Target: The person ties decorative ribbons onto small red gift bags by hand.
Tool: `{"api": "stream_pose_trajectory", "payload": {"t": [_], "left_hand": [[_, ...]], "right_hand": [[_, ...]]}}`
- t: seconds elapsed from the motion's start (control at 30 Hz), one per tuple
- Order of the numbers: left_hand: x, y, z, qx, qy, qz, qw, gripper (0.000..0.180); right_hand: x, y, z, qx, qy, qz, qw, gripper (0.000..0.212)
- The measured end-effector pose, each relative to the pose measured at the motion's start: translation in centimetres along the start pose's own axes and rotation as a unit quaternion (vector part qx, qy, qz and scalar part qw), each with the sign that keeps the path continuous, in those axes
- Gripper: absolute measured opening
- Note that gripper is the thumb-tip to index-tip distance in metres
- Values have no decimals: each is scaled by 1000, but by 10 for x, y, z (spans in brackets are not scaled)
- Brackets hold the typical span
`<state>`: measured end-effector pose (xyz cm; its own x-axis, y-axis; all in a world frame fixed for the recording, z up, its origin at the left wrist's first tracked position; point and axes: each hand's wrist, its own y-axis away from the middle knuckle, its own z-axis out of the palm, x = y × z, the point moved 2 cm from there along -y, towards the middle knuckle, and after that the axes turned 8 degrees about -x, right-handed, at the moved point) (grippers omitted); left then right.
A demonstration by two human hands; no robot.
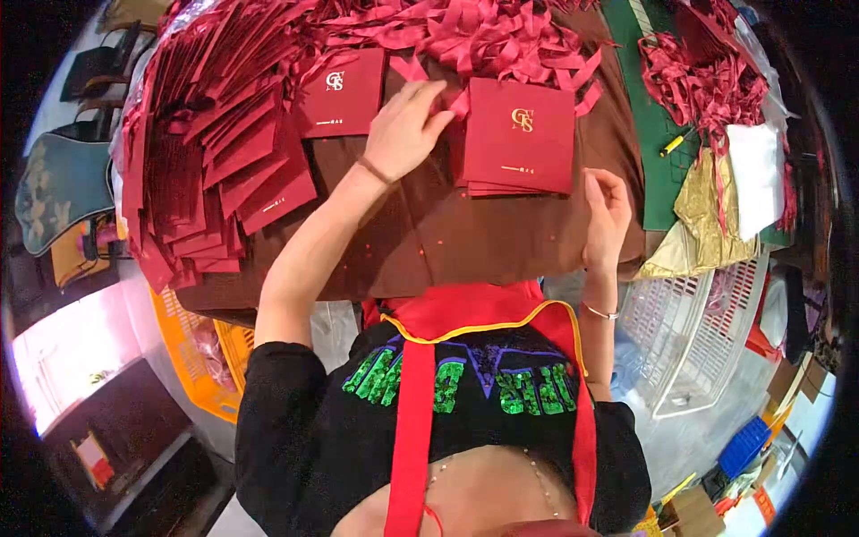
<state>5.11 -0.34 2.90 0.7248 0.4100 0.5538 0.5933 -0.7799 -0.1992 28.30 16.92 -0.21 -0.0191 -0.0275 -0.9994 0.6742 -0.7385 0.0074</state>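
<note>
A small stack of dark red square paper bags (pixel 519 148) with gold lettering lies on the brown cloth in front of me. My left hand (pixel 403 130) is over the gap left of the stack, fingers stretched and thumb apart, with no object visible in it. Its edge overlaps another dark red bag (pixel 344 103); whether it touches that bag I cannot tell. Beside the stack's lower right corner is my right hand (pixel 607 215), fingers loosely bent and apart, with nothing visible in it. Red ribbon (pixel 492 40) lies heaped beyond the stack.
Many more dark red bags (pixel 268 170) fan out along the left side. On the right, a green mat (pixel 660 192) carries a yellow marker (pixel 673 145), more ribbons and gold wrapping (pixel 711 210). Below the table edge stand an orange crate (pixel 188 349) and a white crate (pixel 689 349).
</note>
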Motion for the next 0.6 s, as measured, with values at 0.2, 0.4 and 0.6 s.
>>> {"api": "stream_pose_trajectory", "payload": {"t": [0.2,0.4,0.6], "left_hand": [[-24,-9,0,19,-63,35,997,18],[29,42,-45,-139,32,256,956,8],[12,111,-39,-316,-115,239,911,12]], "right_hand": [[-2,8,9,-7,-51,36,998,9],[-11,39,109,-352,-212,255,875,52],[12,18,146,-324,-386,263,823,30]]}}
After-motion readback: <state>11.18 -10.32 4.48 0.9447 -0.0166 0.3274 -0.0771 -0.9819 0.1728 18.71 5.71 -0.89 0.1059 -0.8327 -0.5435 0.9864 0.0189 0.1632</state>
